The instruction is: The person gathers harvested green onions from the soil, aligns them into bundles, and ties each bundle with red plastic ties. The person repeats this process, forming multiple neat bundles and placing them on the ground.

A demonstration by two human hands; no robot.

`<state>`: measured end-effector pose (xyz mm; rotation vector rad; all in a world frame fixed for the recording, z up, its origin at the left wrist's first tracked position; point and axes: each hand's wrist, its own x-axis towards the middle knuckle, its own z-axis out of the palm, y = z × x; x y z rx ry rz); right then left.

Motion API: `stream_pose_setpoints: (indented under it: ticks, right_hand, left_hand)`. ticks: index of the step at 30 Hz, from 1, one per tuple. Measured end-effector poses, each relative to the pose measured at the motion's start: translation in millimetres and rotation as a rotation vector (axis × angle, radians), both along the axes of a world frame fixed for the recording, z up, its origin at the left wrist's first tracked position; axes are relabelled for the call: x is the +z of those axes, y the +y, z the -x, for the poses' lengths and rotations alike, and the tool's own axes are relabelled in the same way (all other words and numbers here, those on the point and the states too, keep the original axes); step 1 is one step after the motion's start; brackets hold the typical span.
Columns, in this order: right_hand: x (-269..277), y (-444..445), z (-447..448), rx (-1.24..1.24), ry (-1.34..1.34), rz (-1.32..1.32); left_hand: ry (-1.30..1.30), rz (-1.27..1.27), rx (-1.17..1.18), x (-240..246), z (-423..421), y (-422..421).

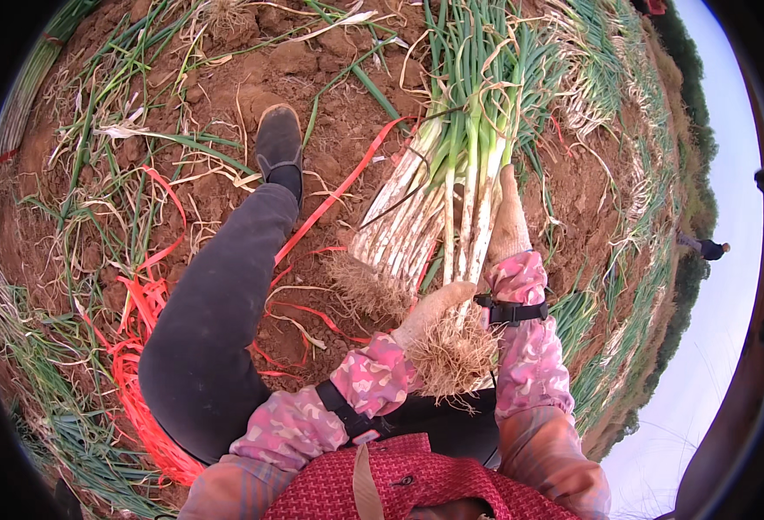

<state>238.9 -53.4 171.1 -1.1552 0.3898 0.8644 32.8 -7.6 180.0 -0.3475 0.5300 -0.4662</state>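
Note:
Both of my hands wear beige knit gloves. My left hand (435, 314) is wrapped around the lower white stems of a few long green onions (470, 214), just above their dense root tuft (457, 354). Along the right side of the same stems lies my right hand (509, 218), its thumb pointing up the stalks and its other fingers hidden behind them. Beside these, to the left, a larger pile of green onions (398, 218) rests on the soil with its roots toward me. A thin dark curved rod or wire (426, 170) crosses that pile, and red plastic tape (349, 185) runs up to it.
A heap of red plastic tape (138, 364) lies beside my bent left leg (216, 325). Loose onion leaves litter the brown soil (271, 71). A tied onion bundle (27, 97) is at far left. Rows of pulled onions (629, 214) stretch along the right, with another person (710, 249) far off.

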Motion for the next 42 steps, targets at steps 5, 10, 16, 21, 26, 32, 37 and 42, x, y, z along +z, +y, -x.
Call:
stream_pose_setpoints:
  ticks: [5,10,16,21,26,32,37,42]
  right_hand:
    - [15.7,15.4,-80.6,0.212,-0.217,0.430]
    - [-29.4,25.6,-93.0,0.536,-0.557,0.974]
    - [-84.0,28.8,-68.0,0.678,-0.557,1.229]
    - [-89.7,26.6,-70.9,0.465,-0.689,1.061]
    - [-38.9,30.1,-101.9,0.198,-0.576,0.673]
    - [-152.8,78.6,-85.1,0.427,-1.074,1.595]
    - [-201.4,53.6,-72.5,0.234,-1.388,1.392]
    - [-187.2,67.9,-68.4,0.265,-1.281,1.485]
  left_hand:
    - [-0.034,0.139,-0.206,23.7,0.7,-13.8]
    - [-0.137,-0.124,-0.178,3.2,0.3,-25.1]
    - [-0.161,-0.393,-0.228,-44.9,10.4,-30.3]
    - [-0.068,-0.456,-0.224,-45.2,8.2,-31.0]
    - [-0.187,-0.598,-0.111,-76.9,-9.3,-21.6]
    - [0.106,-0.475,0.168,-154.1,14.4,1.8]
    - [0.241,-0.196,-0.134,-155.8,21.9,10.6]
    - [0.475,-0.122,0.099,-136.0,0.7,16.0]
